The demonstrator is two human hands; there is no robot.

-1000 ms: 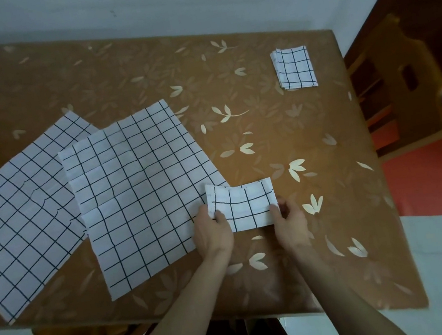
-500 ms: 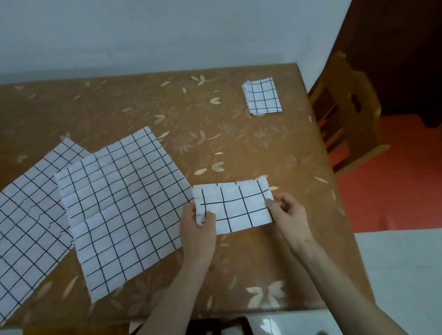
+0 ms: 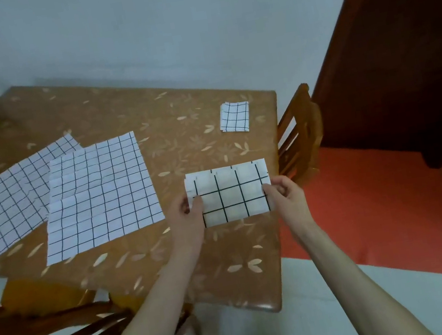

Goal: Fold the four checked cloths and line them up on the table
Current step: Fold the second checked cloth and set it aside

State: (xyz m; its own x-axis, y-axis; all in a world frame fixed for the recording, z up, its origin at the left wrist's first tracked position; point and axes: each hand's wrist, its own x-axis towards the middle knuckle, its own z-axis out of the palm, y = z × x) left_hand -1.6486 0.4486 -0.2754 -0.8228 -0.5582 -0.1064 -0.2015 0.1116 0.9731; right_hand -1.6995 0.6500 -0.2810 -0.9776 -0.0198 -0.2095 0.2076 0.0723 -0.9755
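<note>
The folded cloth [image 3: 231, 193] is now being held up off the bench [image 3: 105, 113], over its near right part; a second ago it was lower and touching the nearer flat cloth [image 3: 100, 195], and now it is sitting apart from it. The left hand [image 3: 190, 216] is pinching its left edge and the right hand [image 3: 284, 193] is pinching its right edge. Judging by this, the second cloth is going toward the finished cloth [image 3: 235, 117] lying at the far right corner, either for one more fold or for placing. The farther flat cloth [image 3: 5, 197] is lying partly under the nearer one, both unfolded. Most fingers are hiding behind the cloth, and its layers are too blurred to count. A chair [image 3: 298, 131] is standing just beyond the right edge.
</note>
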